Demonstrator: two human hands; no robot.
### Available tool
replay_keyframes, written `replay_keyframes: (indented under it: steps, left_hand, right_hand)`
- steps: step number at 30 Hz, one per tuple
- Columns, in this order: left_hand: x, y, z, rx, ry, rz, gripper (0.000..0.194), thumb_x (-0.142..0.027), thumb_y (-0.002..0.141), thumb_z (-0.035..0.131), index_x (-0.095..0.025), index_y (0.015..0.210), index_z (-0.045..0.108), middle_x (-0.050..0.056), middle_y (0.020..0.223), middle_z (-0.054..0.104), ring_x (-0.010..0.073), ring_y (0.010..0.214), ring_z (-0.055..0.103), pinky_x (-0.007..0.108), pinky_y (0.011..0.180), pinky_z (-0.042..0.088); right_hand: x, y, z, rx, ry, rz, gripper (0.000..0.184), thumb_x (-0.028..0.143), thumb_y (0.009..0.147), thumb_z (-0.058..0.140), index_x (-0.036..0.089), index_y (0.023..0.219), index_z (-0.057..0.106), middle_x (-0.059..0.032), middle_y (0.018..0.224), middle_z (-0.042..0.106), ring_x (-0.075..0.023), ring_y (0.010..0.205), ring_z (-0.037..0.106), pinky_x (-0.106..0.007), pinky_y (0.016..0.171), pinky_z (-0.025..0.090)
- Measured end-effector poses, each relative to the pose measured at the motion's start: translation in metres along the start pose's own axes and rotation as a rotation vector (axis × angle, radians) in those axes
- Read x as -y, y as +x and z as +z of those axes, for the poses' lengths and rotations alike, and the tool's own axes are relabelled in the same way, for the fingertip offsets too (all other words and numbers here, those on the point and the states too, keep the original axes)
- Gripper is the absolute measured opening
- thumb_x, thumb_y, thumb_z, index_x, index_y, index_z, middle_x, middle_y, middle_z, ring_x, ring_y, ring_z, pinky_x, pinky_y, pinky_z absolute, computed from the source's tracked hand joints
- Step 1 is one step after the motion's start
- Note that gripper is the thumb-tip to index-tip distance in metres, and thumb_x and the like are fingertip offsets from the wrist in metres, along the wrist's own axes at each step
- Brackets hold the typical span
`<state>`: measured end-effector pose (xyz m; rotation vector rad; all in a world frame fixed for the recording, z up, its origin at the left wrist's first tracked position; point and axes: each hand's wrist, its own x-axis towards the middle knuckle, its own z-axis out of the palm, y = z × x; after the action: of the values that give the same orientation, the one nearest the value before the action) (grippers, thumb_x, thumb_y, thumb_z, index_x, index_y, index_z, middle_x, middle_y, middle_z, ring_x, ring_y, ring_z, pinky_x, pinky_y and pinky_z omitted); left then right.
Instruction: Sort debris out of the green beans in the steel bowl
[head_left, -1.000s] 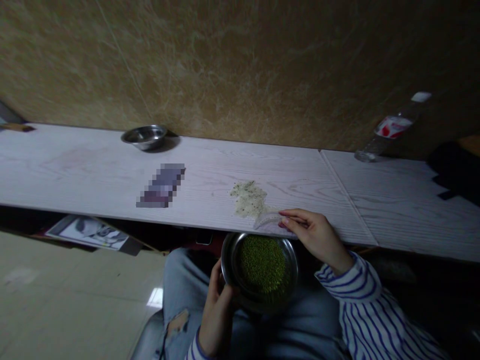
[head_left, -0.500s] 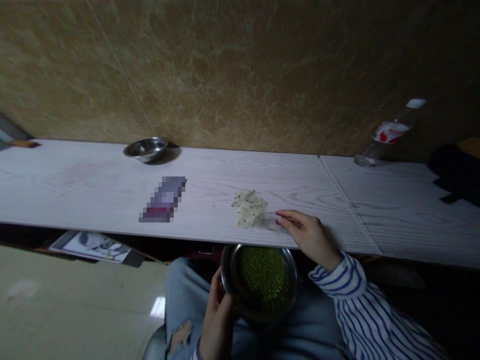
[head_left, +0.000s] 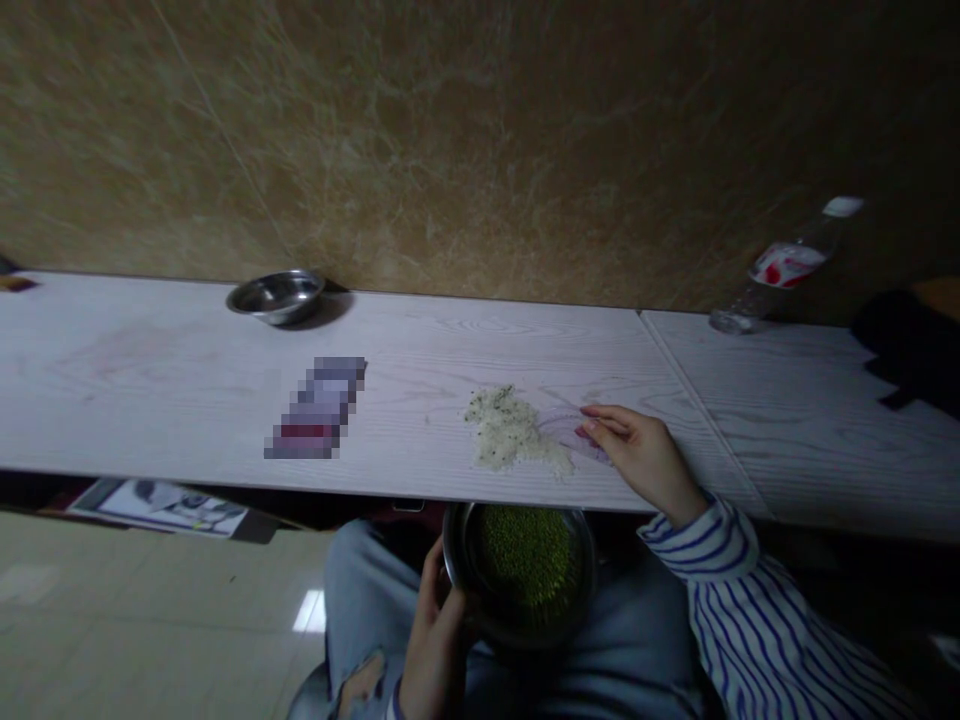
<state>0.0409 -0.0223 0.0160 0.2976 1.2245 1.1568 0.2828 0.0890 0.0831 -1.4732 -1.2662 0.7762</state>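
Observation:
My left hand [head_left: 439,625] is closed on the rim of a steel bowl [head_left: 454,560], held over my lap below the table edge. Green mung beans [head_left: 531,555] lie inside the bowl. Above it, on the table, my right hand [head_left: 637,445] pinches a thin, clear plastic piece [head_left: 561,425] with a curved edge; its exact kind is hard to make out. The left end of this piece touches a flat heap of white rice-like grains [head_left: 502,435], with a few dark green bits scattered among them.
A second steel bowl [head_left: 277,300] sits near the wall at back left. A blurred-out flat object [head_left: 319,408] lies left of the grains. A clear bottle [head_left: 787,265] with a white cap stands at right, beside a dark item [head_left: 911,340]. Papers [head_left: 161,508] show on a shelf underneath.
My right hand has moved slightly right with the plastic piece. Some white grains now spread further right and toward the table edge. My left hand still holds the bowl.

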Motion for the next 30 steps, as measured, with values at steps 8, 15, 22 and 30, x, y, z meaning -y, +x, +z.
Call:
replay_keyframes:
  steps: [8, 15, 22, 30]
  left_hand:
    - [-0.001, -0.001, 0.004, 0.031, -0.022, 0.031, 0.062, -0.032, 0.071, 0.074, -0.025, 0.131, 0.059, 0.009, 0.125, 0.068, 0.0314, 0.121, 0.057, 0.041, 0.096, 0.049]
    - [-0.003, -0.003, 0.005, 0.075, -0.086, 0.027, 0.054, -0.03, 0.071, 0.075, -0.023, 0.123, 0.062, 0.009, 0.124, 0.069, 0.0315, 0.123, 0.056, 0.043, 0.102, 0.044]
    - [-0.005, -0.003, 0.0, 0.096, -0.063, 0.041, 0.055, -0.029, 0.07, 0.075, -0.023, 0.124, 0.062, 0.009, 0.126, 0.067, 0.0314, 0.126, 0.054, 0.044, 0.105, 0.041]
    - [-0.005, -0.006, -0.004, 0.096, -0.042, -0.003, 0.059, -0.032, 0.071, 0.075, -0.024, 0.128, 0.059, 0.01, 0.125, 0.067, 0.0325, 0.12, 0.057, 0.043, 0.095, 0.048]
  right_hand:
    - [0.006, -0.003, 0.023, 0.078, 0.002, 0.006, 0.023, 0.036, 0.073, 0.074, 0.02, 0.089, 0.075, -0.0076, 0.078, 0.079, -0.0238, 0.075, 0.076, -0.033, 0.064, 0.062]
    - [0.013, -0.014, 0.025, 0.104, -0.027, -0.008, 0.024, 0.037, 0.074, 0.072, 0.02, 0.091, 0.076, -0.0075, 0.083, 0.079, -0.024, 0.079, 0.076, -0.035, 0.072, 0.063]
    - [0.015, -0.026, 0.011, 0.071, -0.098, -0.055, 0.032, 0.045, 0.074, 0.074, 0.019, 0.092, 0.077, -0.0081, 0.085, 0.079, -0.0252, 0.079, 0.076, -0.039, 0.078, 0.063]
    - [0.017, -0.054, -0.004, -0.005, -0.166, -0.017, 0.031, 0.045, 0.078, 0.07, 0.019, 0.094, 0.078, -0.0084, 0.08, 0.078, -0.0255, 0.079, 0.076, -0.039, 0.079, 0.062]
